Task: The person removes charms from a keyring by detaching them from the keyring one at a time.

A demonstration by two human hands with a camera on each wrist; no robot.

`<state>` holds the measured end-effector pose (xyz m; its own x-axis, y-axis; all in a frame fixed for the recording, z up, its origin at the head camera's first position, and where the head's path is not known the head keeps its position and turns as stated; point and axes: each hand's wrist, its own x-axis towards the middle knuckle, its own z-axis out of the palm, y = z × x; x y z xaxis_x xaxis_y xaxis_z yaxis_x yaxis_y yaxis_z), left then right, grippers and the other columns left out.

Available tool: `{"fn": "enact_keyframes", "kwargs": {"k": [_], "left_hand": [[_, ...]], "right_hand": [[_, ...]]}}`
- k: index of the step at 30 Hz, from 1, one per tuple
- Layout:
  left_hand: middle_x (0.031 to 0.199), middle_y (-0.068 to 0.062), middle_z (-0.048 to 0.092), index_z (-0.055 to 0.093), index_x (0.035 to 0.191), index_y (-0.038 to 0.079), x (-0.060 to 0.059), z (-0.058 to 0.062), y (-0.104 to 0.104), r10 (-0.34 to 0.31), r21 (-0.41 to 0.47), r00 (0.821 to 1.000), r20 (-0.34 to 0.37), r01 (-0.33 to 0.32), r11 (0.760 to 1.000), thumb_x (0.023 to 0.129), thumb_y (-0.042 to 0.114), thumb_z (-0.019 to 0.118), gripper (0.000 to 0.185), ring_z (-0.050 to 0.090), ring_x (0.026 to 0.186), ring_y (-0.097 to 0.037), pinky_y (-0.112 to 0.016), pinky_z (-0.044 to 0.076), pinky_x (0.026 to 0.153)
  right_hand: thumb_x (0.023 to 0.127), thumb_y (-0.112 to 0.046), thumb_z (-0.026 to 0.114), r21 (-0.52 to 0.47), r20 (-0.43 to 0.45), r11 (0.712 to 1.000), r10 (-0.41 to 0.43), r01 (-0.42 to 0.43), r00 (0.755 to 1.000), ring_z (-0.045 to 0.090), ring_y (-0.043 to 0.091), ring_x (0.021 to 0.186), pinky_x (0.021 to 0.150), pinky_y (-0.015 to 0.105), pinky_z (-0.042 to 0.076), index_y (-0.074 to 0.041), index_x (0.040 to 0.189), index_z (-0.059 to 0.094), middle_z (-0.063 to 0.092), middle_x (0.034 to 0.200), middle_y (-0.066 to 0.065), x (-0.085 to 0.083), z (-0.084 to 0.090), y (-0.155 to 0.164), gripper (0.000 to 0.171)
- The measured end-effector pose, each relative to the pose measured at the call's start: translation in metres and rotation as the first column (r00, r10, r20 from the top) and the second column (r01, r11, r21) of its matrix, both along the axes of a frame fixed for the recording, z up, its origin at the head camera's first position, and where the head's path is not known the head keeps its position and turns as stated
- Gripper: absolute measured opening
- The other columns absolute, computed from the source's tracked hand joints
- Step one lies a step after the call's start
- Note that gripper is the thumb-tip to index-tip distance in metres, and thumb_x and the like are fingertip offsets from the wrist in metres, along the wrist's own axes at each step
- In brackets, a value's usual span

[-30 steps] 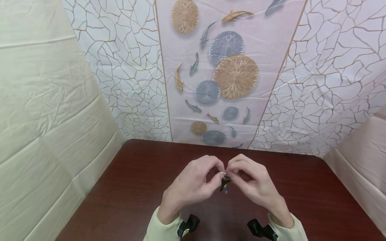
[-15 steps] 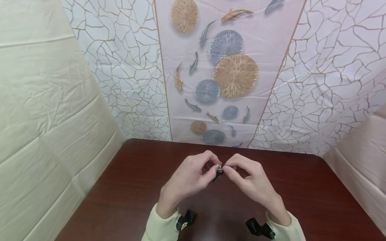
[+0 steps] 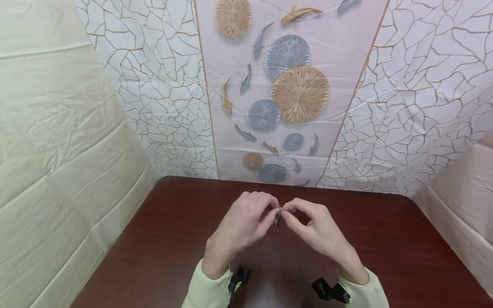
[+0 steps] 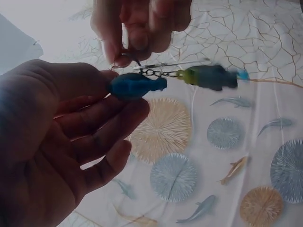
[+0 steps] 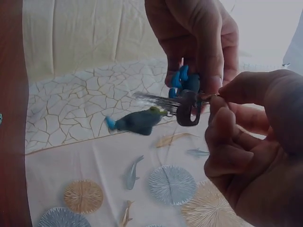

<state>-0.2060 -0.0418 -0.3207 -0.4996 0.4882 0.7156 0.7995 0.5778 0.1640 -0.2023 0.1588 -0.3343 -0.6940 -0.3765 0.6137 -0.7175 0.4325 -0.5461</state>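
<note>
1. While both hands meet above the middle of a dark red-brown table [image 3: 161, 239], they work a small keyring bunch [image 3: 277, 218] held in the air between the fingertips, not resting on the wood.

2. Seen from the wrist views, the bunch is a metal ring [image 5: 211, 96] with a dark key [image 5: 187, 109], a short chain [image 4: 158, 73], a blue fish charm [image 4: 135, 86] and a dark green fish charm [image 4: 210, 77] with a blue tail.

3. As a judgement – the work looks midway: every piece appears joined to the ring or chain, and nothing lies loose on the table. Whether a piece is being threaded on or taken off cannot be told.

4. Left hand [image 3: 246, 224]: fingers curled, thumb and fingertips pinching the blue fish charm, palm turned toward the right hand, wrist raised off the table.

5. Right hand [image 3: 313, 229]: fingers curled, thumb and forefinger pinching the metal ring at its edge – the key hangs just below that pinch.

6. The green fish charm swings free on the chain, blurred, touching neither hand.

7. Pale yellow-green sleeves [image 3: 206, 291] cover both forearms, each with a black wrist camera mount [image 3: 239, 278].

8. Behind the table hangs a cloth backdrop [image 3: 300, 94] printed with fish, round leaves and a cracked-line pattern.
</note>
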Motion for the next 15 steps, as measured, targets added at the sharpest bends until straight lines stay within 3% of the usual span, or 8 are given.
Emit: {"fn": "enact_keyframes", "kwargs": {"k": [5,9,15], "left_hand": [[0.081,0.006,0.068,0.065,0.092,0.013,-0.0005,0.0000,0.0009,0.010,0.044,1.000,0.023,-0.011,0.999,0.088,0.009,0.067,0.006,0.059,0.070,-0.008,-0.026,0.047,0.070],[0.083,0.004,0.069,0.065,0.093,0.012,-0.0003,-0.0004,0.0007,-0.067,0.093,0.995,0.068,0.060,0.994,0.087,0.007,0.069,0.009,0.060,0.071,-0.008,-0.023,0.049,0.070],[0.088,0.003,0.068,0.065,0.095,0.011,0.0010,0.0002,0.0010,-0.137,0.100,0.989,0.059,0.131,0.986,0.089,0.007,0.068,0.008,0.061,0.079,-0.009,-0.018,0.050,0.074]], "right_hand": [[0.088,-0.001,0.068,-0.027,-0.047,0.996,0.082,-0.083,0.996,0.048,0.000,0.061,0.052,0.017,0.039,-0.021,0.088,0.069,0.057,0.072,-0.012,-0.0018,-0.0005,0.0008,0.019],[0.091,-0.002,0.066,-0.062,0.007,0.993,0.099,-0.099,0.995,0.049,0.000,0.057,0.048,0.018,0.040,-0.020,0.085,0.068,0.055,0.068,-0.013,-0.0017,-0.0010,0.0004,0.019],[0.092,-0.002,0.064,-0.129,0.057,0.989,0.079,-0.071,0.995,0.049,0.002,0.050,0.044,0.021,0.041,-0.016,0.089,0.066,0.054,0.065,-0.005,0.0017,-0.0005,-0.0012,0.015]]}}
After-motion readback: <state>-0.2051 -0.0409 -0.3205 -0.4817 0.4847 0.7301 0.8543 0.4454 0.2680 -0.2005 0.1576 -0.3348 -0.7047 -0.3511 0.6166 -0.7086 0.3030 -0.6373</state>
